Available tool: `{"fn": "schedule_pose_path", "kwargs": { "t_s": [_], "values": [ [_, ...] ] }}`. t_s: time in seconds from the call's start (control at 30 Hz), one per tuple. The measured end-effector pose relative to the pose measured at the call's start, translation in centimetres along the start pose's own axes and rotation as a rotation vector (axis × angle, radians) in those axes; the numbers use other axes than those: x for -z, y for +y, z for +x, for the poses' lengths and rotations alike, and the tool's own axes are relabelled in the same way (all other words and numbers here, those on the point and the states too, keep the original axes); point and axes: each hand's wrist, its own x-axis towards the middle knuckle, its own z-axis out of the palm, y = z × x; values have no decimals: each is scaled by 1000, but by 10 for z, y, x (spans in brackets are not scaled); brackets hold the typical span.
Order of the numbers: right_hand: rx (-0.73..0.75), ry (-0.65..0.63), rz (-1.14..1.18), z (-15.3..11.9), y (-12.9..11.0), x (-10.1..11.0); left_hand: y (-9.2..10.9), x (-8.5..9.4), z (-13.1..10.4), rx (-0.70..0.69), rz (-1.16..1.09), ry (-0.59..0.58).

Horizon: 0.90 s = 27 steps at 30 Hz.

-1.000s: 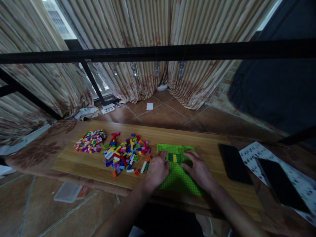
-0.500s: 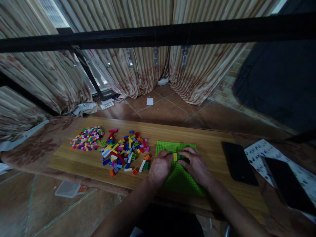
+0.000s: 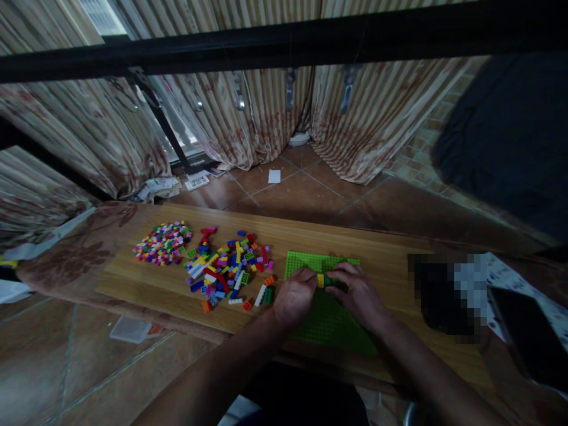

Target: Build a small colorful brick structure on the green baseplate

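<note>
Low wooden board (image 3: 386,260) laid over a brown patterned cloth (image 3: 84,234), its grain running lengthwise. Toward the right of the board, a green studded plate (image 3: 331,325) lies flat. Over its upper half, a small yellow-and-green block (image 3: 320,280) sits between the two hands. Left hand (image 3: 295,299) has its fingertips closed on the block's left end; right hand (image 3: 360,296) pinches the green end opposite. Knuckles cover much of the block, so cannot tell whether it is seated on the studs or held just above them.

Left of the plate: a loose spread of mixed bricks (image 3: 228,269), red, blue, yellow, white, with a few strays near the plate's edge. Farther left, a tighter heap of tiny pieces (image 3: 162,244), many colours. Right end: a black phone (image 3: 528,331) resting on a printed sheet (image 3: 503,275).

Room dim. Brown floor tiles (image 3: 306,198) with pale joints; a white paper square (image 3: 274,176) lies on them beyond the board. Clear plastic box (image 3: 130,329) on the near floor. Striped curtains (image 3: 266,130) hang behind a black rail (image 3: 248,47); window (image 3: 102,18) showing at upper left. Dark fabric (image 3: 506,142) fills the right side.
</note>
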Motion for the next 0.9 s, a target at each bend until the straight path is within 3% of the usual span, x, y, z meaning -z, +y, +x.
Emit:
{"fn": "schedule_pose_path", "kwargs": {
  "t_s": [0.7,0.9],
  "values": [
    [-42,1,-52,-4,-10,2,17,16,-9,123,-27,51],
    [-54,3,-43,-6,-15,7,14,20,-28,191,-186,166]
  ]
}}
